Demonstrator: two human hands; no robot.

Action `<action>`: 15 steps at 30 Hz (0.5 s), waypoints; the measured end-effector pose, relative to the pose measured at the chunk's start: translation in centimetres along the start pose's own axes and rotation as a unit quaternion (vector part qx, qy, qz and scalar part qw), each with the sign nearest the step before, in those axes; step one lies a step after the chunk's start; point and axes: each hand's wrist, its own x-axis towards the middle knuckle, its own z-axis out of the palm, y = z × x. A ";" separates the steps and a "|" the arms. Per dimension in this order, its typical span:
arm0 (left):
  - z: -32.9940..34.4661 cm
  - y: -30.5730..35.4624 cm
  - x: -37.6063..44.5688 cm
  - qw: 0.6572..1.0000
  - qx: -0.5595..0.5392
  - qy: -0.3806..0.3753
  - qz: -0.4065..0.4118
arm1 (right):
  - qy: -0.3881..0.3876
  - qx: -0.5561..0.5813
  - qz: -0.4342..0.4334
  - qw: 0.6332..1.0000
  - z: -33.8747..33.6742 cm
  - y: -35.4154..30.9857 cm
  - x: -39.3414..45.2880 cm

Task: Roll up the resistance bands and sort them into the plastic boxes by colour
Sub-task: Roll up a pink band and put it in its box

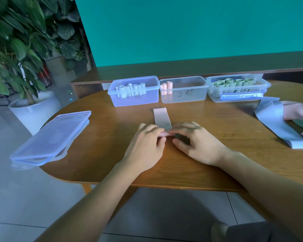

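Note:
A pink resistance band (162, 117) lies flat on the wooden table (101, 145), its near end rolled into a small tube. My left hand (148, 144) and my right hand (193, 142) pinch that rolled end from either side with curled fingers. Behind stand three clear plastic boxes: the left box (135, 100) holds several pale blue rolls, the middle box (184, 98) holds two pink rolls (166, 87), the right box (238, 97) holds several green rolls.
Stacked clear lids (49, 137) overhang the table's left edge. Loose blue, pink and green bands (278, 123) lie in a heap at the right. A potted plant (19, 55) stands on the floor at the left. A teal wall rises behind the boxes.

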 end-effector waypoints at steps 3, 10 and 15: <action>0.1 -0.2 0.4 1.000 0.001 0.020 -0.001 | -0.011 -0.009 0.008 1.000 0.1 0.5 0.6; 0.4 -0.7 1.2 1.000 0.006 -0.001 -0.006 | -0.008 -0.001 0.015 1.000 0.2 0.8 1.2; 0.6 -0.8 1.5 1.000 0.004 0.012 -0.002 | -0.032 -0.011 0.044 0.998 0.5 1.3 1.8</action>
